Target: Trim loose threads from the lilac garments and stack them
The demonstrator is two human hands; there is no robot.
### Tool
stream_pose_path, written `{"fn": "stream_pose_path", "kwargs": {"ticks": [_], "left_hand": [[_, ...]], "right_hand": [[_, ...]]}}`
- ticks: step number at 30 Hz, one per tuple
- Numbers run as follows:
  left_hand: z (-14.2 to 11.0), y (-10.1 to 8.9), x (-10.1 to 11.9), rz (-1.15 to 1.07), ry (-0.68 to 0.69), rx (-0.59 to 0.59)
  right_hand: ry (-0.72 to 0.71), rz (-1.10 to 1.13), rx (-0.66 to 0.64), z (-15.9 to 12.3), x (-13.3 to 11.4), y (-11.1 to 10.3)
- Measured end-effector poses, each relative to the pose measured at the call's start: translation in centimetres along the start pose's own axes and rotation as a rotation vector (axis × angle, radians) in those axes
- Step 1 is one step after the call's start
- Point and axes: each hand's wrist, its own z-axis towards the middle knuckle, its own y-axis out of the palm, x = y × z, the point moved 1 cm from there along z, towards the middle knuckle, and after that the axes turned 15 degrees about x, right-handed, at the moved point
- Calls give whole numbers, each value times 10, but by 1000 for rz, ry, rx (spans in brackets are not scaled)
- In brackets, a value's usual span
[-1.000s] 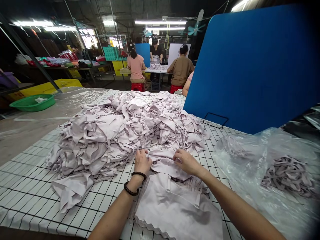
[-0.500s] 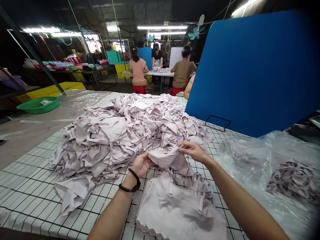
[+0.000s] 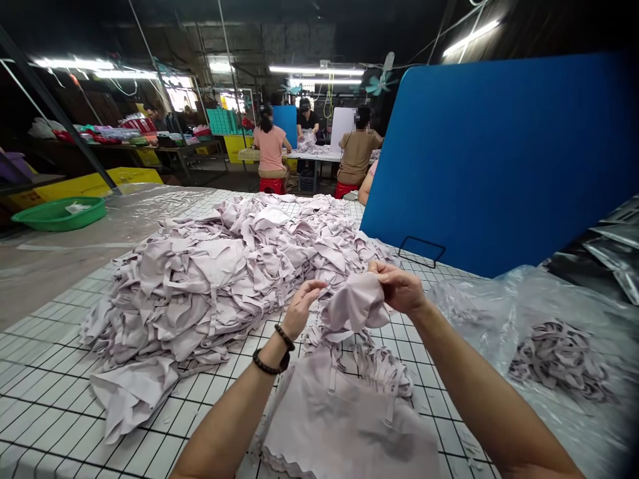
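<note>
My right hand (image 3: 402, 287) pinches the edge of a pale pinkish-grey strappy top (image 3: 353, 303), which hangs bunched in the air. Beside its left side is my left hand (image 3: 302, 307), fingers stretched out and holding nothing; whether the fingertips brush the cloth I cannot tell. Two dark bead bracelets circle the left wrist. Below both hands, a neat stack of the same tops (image 3: 349, 419) lies flat, straps at the far end and a wavy hem toward me. A large loose heap of these tops (image 3: 200, 279) spreads over the table to the left and beyond.
A tall blue board (image 3: 499, 159) stands at the right in a black wire stand (image 3: 422, 251). Clear plastic bags (image 3: 479, 299) with similar garments lie at right on the checked table (image 3: 210, 412). A green basin (image 3: 64, 214) sits far left. Several people work farther back.
My left hand has let go of the top and straightened its fingers. My right hand has turned, still holding the top, which now hangs more bunched. The view has shifted slightly.
</note>
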Motion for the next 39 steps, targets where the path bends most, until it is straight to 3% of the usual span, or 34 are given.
{"fn": "stream_pose_path", "kwargs": {"ticks": [2,4,7,12,17,19,21,24,26,28,30,32,36,39], "left_hand": [[5,19,18,-12,14,-237],[8,36,28,-36,-135,-391],[10,47,28,-117,-350,-538],[12,27,15,-188,-434,-615],[23,4,13,37,-405,-678],[29,-1,21,196,-345,-647],[32,-4,34,336,-191,-510],[27,-6,59,218,-20,-355],[16,-6,73,9,-35,-401],[5,-3,84,-57,-74,-536],[-2,1,91,84,-52,-676],[-2,2,95,336,79,-721],[15,-8,98,813,418,-640],[33,-23,98,1068,603,-584]], "right_hand": [[46,7,-115,-1,-10,7],[75,27,-192,-2,-19,10],[57,81,-181,-2,-28,6],[3,206,-156,-2,-33,-8],[-95,321,-182,-10,-42,-22],[-112,256,-182,-13,-44,-29],[-66,50,-203,-14,-42,-35],[-32,-265,-128,-12,-30,-41],[-65,-236,-4,-7,-18,-42],[-71,-91,72,-3,-7,-41],[-74,5,109,3,0,-41],[-142,49,175,8,-1,-44],[-357,99,308,8,-23,-60],[-407,68,279,-2,-43,-71]]}}
